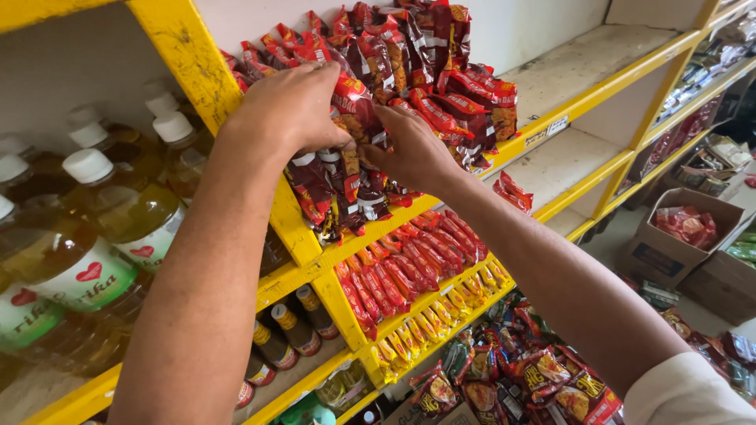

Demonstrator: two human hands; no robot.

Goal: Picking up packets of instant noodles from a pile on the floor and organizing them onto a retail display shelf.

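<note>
- My left hand lies palm-down over the front of the red snack packets heaped on the upper yellow shelf, fingers curled round the near ones, seemingly to pin the pile against sliding off the edge.
- My right hand comes in from below and pinches a packet at the heap's front edge; both hands are closed on packets, neither one loose.
- The heap sits at the left end of that shelf, hard against the yellow upright post. The board to its right is bare.
- Dark red sachets hang off the shelf lip just under my hands, probably so they face the aisle.
- Below, slim red sticks stand in a slanted row, with small yellow packets lined up at the next edge down.
- Left of the post, amber oil bottles with white caps lie leaning outward, each with a white-and-green label bearing a red heart.
- A small white price tag is stuck to the shelf edge.
- On the floor to the right, an open cardboard box holds more red packets.
</note>
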